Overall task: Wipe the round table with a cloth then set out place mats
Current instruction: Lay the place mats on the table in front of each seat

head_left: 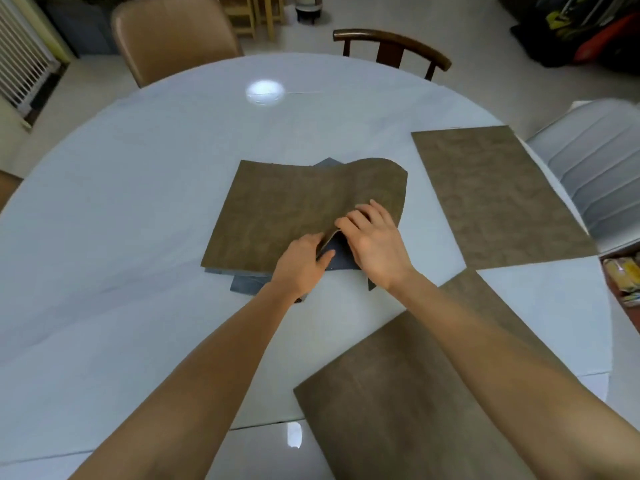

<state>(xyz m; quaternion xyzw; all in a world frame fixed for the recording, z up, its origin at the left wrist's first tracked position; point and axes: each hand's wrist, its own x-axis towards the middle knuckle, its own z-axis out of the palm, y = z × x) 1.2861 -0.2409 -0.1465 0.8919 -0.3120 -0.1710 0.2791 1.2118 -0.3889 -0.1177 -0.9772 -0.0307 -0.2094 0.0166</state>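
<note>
Both bare forearms stretched forward over round glossy white table [138, 209], meeting at stack in its middle. Left hand [300, 263] palm down, fingers tucked beneath lifted near corner of top mat, thumb lying on grey-blue sheet [247, 283] underneath: curled round that edge. Right hand [372, 239] just beside it, fingers bent on upper face of same corner, pinching it. Top olive-brown rectangular leather-look place mat [287, 209] peeled up at near right, far right edge curling off the stack; rest lying flat. Grey-blue sheets poking out below at near edge and far side; count cannot be told.

Second olive-brown mat [491, 195] flat at right rim of table, apart from stack. Third olive-brown mat [398, 393] at near edge, partly under right forearm, overhanging rim.

Around table: tan padded chair [173, 36] far left, dark wooden armchair [394, 46] far side, pale grey ribbed chair [595, 168] at right
</note>
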